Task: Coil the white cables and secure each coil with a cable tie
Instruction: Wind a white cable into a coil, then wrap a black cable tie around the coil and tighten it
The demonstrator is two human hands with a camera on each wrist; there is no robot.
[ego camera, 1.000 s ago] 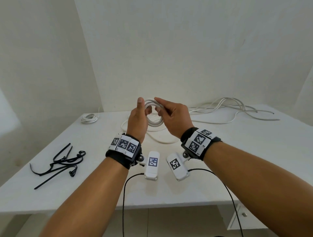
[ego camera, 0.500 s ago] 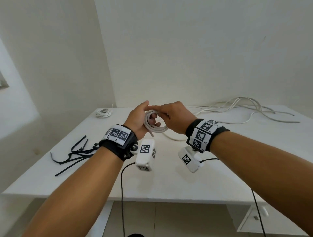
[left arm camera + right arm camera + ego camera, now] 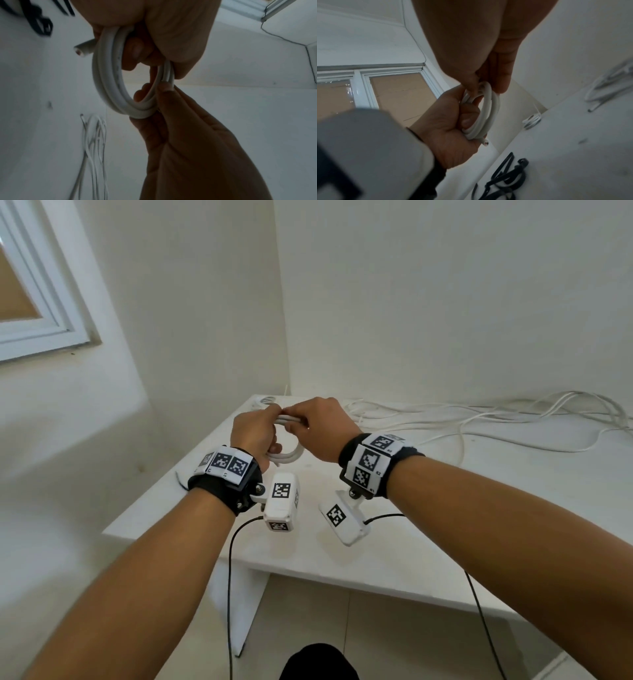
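I have the small round coil of thick white cable (image 3: 287, 454) up above the white table (image 3: 394, 559) — my left hand (image 3: 253, 436) fisted round one side, my right hand (image 3: 320, 428) pinching the top between thumb and fingers.

coil (image 3: 287, 454) between hands, above table (image 3: 394, 556)

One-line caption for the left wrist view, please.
Left hand and right hand grip a small white cable coil, cut end protruding, above loose cables on the table.
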